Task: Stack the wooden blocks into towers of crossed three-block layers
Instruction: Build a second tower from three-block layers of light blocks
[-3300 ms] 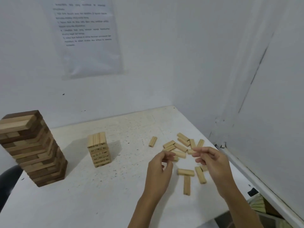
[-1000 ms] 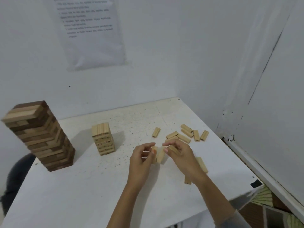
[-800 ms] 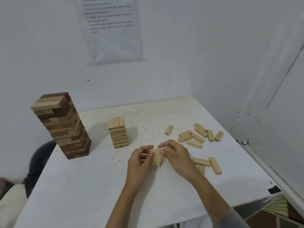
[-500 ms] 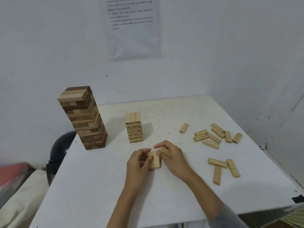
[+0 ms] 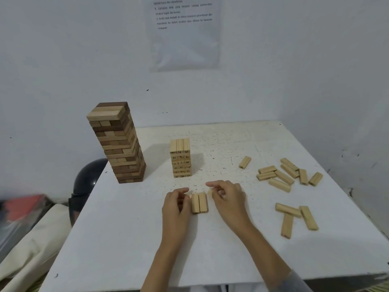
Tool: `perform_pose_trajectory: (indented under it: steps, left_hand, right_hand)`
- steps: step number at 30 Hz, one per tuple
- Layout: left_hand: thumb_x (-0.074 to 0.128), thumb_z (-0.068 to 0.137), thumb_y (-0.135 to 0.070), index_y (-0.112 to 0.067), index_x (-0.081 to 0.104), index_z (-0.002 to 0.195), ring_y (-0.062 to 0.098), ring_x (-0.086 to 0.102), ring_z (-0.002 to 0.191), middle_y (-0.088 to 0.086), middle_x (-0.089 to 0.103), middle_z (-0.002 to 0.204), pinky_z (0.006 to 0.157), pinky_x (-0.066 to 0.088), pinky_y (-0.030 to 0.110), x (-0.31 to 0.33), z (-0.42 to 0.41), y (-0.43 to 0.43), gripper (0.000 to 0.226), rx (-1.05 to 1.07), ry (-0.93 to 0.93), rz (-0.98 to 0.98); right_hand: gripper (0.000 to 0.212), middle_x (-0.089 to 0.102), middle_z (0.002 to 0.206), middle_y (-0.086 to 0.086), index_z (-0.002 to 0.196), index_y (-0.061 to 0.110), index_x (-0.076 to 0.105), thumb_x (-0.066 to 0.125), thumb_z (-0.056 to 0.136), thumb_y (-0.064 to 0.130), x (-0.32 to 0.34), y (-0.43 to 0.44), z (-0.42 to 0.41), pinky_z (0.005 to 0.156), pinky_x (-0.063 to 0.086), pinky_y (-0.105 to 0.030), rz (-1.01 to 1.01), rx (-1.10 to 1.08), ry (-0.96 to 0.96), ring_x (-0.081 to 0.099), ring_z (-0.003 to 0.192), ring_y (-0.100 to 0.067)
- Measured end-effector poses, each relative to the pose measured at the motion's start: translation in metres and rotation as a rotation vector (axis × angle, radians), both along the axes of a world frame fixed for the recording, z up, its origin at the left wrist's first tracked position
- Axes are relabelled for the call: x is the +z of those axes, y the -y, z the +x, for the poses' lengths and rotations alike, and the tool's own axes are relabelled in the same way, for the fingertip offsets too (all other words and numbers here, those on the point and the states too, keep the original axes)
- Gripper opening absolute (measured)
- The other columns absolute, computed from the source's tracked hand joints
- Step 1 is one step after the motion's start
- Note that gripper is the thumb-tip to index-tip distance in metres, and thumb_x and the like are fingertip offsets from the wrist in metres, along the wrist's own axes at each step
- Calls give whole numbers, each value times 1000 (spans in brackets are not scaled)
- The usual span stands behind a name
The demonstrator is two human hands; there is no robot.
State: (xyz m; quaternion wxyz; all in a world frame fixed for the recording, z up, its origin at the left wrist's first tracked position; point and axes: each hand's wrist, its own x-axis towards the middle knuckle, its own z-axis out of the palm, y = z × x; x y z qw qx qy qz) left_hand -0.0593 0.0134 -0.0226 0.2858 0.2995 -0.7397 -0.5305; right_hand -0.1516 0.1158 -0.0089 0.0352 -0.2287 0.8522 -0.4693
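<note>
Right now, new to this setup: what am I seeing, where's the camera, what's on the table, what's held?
No machine: a person's two bare hands, filmed by one camera on their head, looking down. On the white table stand a tall tower of dark and light brown wooden blocks and a short tower of pale numbered blocks; loose pale blocks lie to the right. Between the hands two pale blocks lie side by side. The left hand curls against them, grip unclear. The right hand seems to pinch a third pale block.

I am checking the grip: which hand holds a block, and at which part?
The right hand seems to pinch a block by one end, mostly hidden. Whether the left hand grips the lying pair is unclear.
</note>
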Motion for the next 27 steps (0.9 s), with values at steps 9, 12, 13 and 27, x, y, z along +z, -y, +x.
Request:
perform_pose_trajectory:
  steps: [9,12,13,27]
  left_hand:
    - [51,93,2,-21,60,118,8,60,96,-7,62,106,84,49,21,4,3,0,35,-67,9,-47]
    - [49,94,5,-24,55,125,5,59,97,-11,60,108,80,44,10,7,3,-1,42,-141,11,-110]
    - [50,94,5,-25,55,123,5,60,94,-10,61,105,77,44,8,7,3,-1,42,-145,1,-108]
    - [47,87,-42,-35,52,124,7,39,120,-24,52,120,91,20,10,1,19,4,38,-37,198,-431]
  right_hand:
    - [16,61,79,-1,95,17,67,63,88,2,-6,5,3,63,45,-11,-215,-62,79,55,65,-4]
    - [26,62,87,-2,106,17,63,55,90,-2,1,1,8,63,45,-11,-231,-20,180,55,69,-2]
    - [32,61,93,-2,111,20,59,56,87,-2,3,-2,11,63,45,-10,-218,18,209,54,71,-4]
    - [69,41,127,28,137,43,30,58,83,11,3,-13,6,100,17,-19,145,463,-70,29,122,5]
